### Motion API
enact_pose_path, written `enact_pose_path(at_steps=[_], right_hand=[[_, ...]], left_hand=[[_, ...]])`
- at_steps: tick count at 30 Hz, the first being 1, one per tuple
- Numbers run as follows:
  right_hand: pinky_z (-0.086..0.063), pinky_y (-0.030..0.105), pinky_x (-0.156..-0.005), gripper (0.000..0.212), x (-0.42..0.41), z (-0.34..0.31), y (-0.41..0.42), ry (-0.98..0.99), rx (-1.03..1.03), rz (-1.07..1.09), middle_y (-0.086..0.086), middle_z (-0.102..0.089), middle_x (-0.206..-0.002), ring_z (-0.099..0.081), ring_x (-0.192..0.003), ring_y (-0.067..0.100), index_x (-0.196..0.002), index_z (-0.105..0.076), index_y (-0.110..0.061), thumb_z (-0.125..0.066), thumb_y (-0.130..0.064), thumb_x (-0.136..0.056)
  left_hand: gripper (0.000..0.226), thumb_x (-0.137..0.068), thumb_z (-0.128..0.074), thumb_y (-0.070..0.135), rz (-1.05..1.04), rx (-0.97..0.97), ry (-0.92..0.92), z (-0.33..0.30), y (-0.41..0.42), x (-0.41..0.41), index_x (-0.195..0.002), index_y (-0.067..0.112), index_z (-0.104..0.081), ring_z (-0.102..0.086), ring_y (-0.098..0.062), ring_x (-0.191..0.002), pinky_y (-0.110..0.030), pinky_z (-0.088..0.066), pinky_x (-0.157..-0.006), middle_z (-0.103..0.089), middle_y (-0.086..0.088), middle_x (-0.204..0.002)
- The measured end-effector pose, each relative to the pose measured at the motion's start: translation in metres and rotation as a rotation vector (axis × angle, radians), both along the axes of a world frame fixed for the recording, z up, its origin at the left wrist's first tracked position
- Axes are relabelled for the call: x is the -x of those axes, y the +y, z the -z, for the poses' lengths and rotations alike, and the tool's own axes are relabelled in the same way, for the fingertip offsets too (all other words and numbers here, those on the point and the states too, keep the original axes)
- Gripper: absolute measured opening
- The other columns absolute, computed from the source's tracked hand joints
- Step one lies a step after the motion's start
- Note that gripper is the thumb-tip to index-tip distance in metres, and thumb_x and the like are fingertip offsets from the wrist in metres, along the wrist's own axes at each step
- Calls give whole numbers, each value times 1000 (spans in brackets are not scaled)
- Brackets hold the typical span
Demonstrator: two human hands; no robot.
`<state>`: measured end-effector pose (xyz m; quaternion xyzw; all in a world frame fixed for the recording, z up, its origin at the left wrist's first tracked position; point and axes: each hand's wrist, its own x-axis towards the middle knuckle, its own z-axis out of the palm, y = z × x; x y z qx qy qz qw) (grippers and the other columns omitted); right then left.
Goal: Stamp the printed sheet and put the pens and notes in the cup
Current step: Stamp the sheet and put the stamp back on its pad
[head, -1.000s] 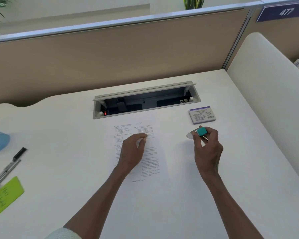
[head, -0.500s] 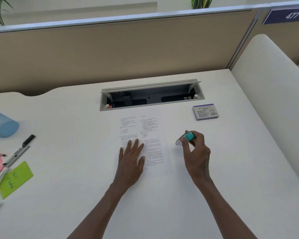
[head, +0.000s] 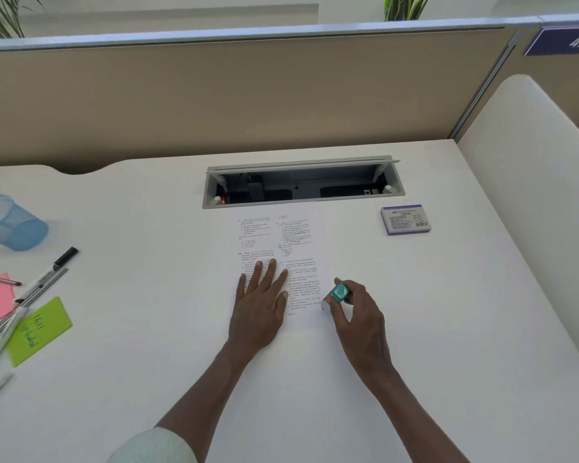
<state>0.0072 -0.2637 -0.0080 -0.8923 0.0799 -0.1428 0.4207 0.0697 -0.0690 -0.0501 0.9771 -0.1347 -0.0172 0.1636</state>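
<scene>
Far left of desk (head: 147,329): cup (head: 12,222), pens (head: 41,285), notes (head: 39,330), all untouched. Centre: left hand (head: 259,302), a second ago pinching the printed sheet (head: 281,248), now lies flat, fingers spread, pinning it. Right hand (head: 358,315), clamped on the teal stamp (head: 336,294), has come down to the sheet's lower right edge. Stamping looks imminent.
</scene>
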Motion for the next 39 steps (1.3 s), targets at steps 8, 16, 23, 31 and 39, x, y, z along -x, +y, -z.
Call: enact_pose_path(at_steps=[8, 16, 23, 31, 39], right_hand=[[-56, 29, -87, 39, 10, 6, 9, 28, 49, -26, 3, -69, -112, -65, -100, 16, -126, -59, -15, -70, -23, -89], [-52, 20, -85, 39, 11, 5, 9, 16, 50, -14, 3, -68, -114, -65, -101, 14, -126, -59, -16, -70, -23, -89], [-54, 23, -87, 39, 9, 5, 9, -13, 60, -17, 3, -68, -115, -66, -102, 15, -126, -59, -14, -70, -22, -89], [-54, 27, -87, 40, 10, 12, 10, -6, 122, -35, 5, -70, -112, -67, -100, 19, -126, -59, -12, -70, -21, -89], [-54, 31, -64, 38, 6, 9, 18, 23, 212, -28, 6, -67, -86, -61, -76, 21, -123, -59, -9, -71, -16, -88]], left_hand=[[51, -100, -27, 40, 2, -11, -9, 0, 0, 0, -151, 34, -27, -2, -14, -151, -40, -2, -123, -13, 9, -162], [51, -101, -29, 40, 2, -6, -6, 1, 0, 0, -151, 33, -27, -1, -14, -151, -41, -3, -123, -12, 9, -162], [51, -100, -27, 41, 1, -8, -5, 0, 0, 0, -151, 34, -26, -1, -14, -151, -41, -1, -123, -11, 9, -162], [51, -100, -29, 40, 0, -3, -9, 1, 0, 0, -151, 33, -27, -1, -14, -151, -41, -2, -123, -11, 9, -161], [51, -100, -27, 41, -3, -9, 2, -1, 0, 0, -151, 33, -26, -1, -14, -151, -41, -2, -124, -10, 9, -161]])
